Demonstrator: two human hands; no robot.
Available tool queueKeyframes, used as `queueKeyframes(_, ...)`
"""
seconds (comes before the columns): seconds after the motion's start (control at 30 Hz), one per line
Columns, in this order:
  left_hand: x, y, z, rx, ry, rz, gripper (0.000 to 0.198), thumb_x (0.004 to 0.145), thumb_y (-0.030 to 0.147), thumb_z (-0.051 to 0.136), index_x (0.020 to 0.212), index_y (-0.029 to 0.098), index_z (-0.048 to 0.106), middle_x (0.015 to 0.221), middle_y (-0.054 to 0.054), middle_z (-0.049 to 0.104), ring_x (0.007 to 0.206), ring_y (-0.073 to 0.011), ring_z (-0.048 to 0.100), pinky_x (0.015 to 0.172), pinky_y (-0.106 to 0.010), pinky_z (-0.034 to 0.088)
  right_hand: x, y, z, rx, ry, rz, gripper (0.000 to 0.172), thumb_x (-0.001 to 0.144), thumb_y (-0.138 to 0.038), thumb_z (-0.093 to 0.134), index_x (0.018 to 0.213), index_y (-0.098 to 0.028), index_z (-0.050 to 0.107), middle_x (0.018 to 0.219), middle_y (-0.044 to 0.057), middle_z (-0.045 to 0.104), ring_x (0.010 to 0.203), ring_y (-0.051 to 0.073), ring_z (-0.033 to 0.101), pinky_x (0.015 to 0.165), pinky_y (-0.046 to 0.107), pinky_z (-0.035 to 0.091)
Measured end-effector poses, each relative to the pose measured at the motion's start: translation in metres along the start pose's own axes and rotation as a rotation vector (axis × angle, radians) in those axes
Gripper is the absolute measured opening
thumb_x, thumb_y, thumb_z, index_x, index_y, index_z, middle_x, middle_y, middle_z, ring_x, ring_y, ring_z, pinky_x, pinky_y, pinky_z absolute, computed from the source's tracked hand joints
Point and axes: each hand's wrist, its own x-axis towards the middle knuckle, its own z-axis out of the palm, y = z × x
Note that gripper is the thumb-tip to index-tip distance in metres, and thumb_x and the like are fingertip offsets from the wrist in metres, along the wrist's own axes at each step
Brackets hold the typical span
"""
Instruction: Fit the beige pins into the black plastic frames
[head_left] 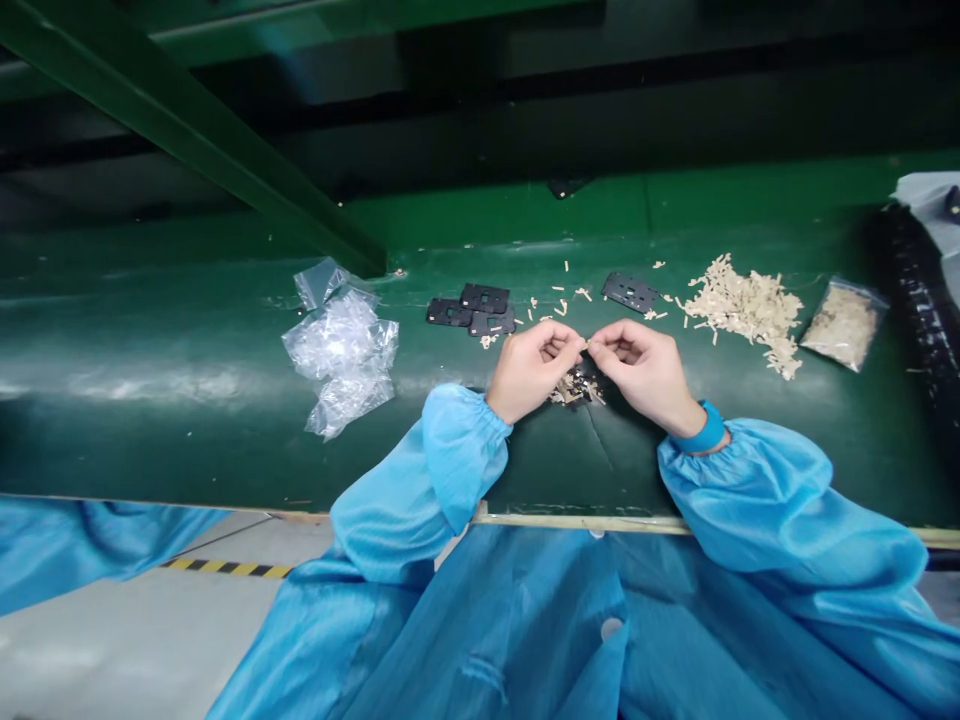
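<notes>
My left hand point(531, 370) and my right hand point(646, 374) meet fingertip to fingertip above the green work surface point(442, 450). Both are closed in a pinch on what looks like one small beige strip point(585, 344), mostly covered by the fingertips. Just below them lies a little heap of beige and dark bits point(576, 388), partly hidden by my hands. Beyond my left hand are several flat black plastic plates point(486, 298) with cut-outs. Another black plate point(630, 291) lies beyond my right hand, with loose beige strips around it.
To the right are a large pile of beige strips point(746, 310) and a clear bag point(844, 324) filled with similar pieces. Crumpled clear plastic bags point(341, 345) lie on the left. A green metal beam point(225, 150) slants down to the surface. Another person's blue sleeve point(82, 540) shows at far left.
</notes>
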Motion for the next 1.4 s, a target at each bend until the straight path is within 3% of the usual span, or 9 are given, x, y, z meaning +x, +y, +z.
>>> queueKeyframes(0.2,-0.005,0.002,0.006,0.064,0.099,0.042,0.016,0.092,0.032,0.067,0.093,0.017,0.073,0.084,-0.003,0.076,0.072,-0.0119,0.071,0.07,-0.024,0.057,-0.002,0.0,0.006,0.076,0.035,0.052,0.018,0.081,-0.037,0.078,0.08,-0.02,0.07,0.071,0.001,0.069,0.058,0.013,0.059,0.056,0.027,0.05)
queueKeyframes(0.53,-0.009,0.009,-0.003,0.327,0.058,0.267,0.01,0.088,0.02,0.067,0.087,0.018,0.077,0.076,0.0,0.077,0.06,-0.0079,0.065,0.058,-0.018,0.051,-0.006,0.002,0.002,-0.15,0.011,-0.116,0.009,0.089,-0.026,0.068,0.083,-0.019,0.069,0.078,0.003,0.067,0.068,0.014,0.061,0.063,0.029,0.05)
queueKeyframes(0.7,-0.007,0.009,-0.006,0.45,0.028,0.318,0.01,0.086,0.016,0.066,0.08,0.018,0.073,0.069,0.001,0.073,0.056,-0.0077,0.061,0.057,-0.02,0.048,-0.005,0.001,0.002,-0.05,-0.031,-0.011,0.009,0.084,-0.027,0.071,0.082,-0.018,0.069,0.072,0.002,0.067,0.063,0.013,0.058,0.058,0.027,0.047)
queueKeyframes(0.83,0.002,0.005,-0.017,0.456,0.139,0.238,0.013,0.093,0.019,0.058,0.087,0.018,0.07,0.079,-0.001,0.073,0.068,-0.0101,0.065,0.066,-0.022,0.051,0.0,-0.001,0.001,0.06,0.023,0.093,0.012,0.08,-0.028,0.072,0.079,-0.017,0.068,0.069,0.001,0.065,0.057,0.01,0.055,0.056,0.025,0.045)
queueKeyframes(0.93,0.012,0.001,-0.03,0.651,0.243,0.226,0.022,0.099,0.025,0.054,0.084,0.018,0.069,0.08,-0.003,0.068,0.078,-0.0143,0.063,0.076,-0.028,0.05,0.003,-0.001,-0.001,0.058,0.059,0.114,0.014,0.08,-0.029,0.072,0.078,-0.016,0.069,0.068,0.0,0.064,0.056,0.01,0.052,0.054,0.025,0.043)
queueKeyframes(1.03,0.015,0.001,-0.036,0.722,0.281,0.246,0.009,0.093,0.02,0.063,0.091,0.019,0.071,0.091,-0.005,0.063,0.082,-0.0154,0.059,0.08,-0.03,0.049,0.004,0.001,-0.001,0.037,0.057,0.11,0.016,0.081,-0.031,0.072,0.079,-0.016,0.069,0.069,0.001,0.065,0.057,0.01,0.052,0.055,0.025,0.042)
queueKeyframes(1.13,0.011,0.006,-0.028,0.542,0.168,0.228,0.021,0.092,0.015,0.062,0.11,0.021,0.071,0.107,-0.006,0.064,0.077,-0.0116,0.057,0.077,-0.027,0.05,0.003,0.001,-0.001,0.008,0.043,0.091,0.016,0.082,-0.032,0.072,0.08,-0.017,0.069,0.07,0.001,0.066,0.059,0.011,0.053,0.056,0.026,0.044)
queueKeyframes(1.23,0.005,0.01,-0.016,0.373,-0.032,0.179,0.017,0.095,0.025,0.062,0.107,0.021,0.073,0.095,-0.002,0.069,0.073,-0.0106,0.058,0.074,-0.026,0.05,0.001,0.0,0.0,-0.024,0.023,0.064,0.015,0.083,-0.031,0.071,0.08,-0.017,0.068,0.07,0.001,0.065,0.061,0.012,0.055,0.058,0.027,0.045)
queueKeyframes(1.4,0.003,0.008,-0.009,0.279,-0.023,0.113,0.007,0.088,0.024,0.07,0.085,0.019,0.071,0.078,0.001,0.069,0.066,-0.0098,0.056,0.067,-0.024,0.046,-0.001,-0.001,0.0,-0.119,-0.003,-0.01,0.012,0.087,-0.028,0.068,0.082,-0.018,0.067,0.071,0.001,0.064,0.062,0.013,0.056,0.058,0.027,0.045)
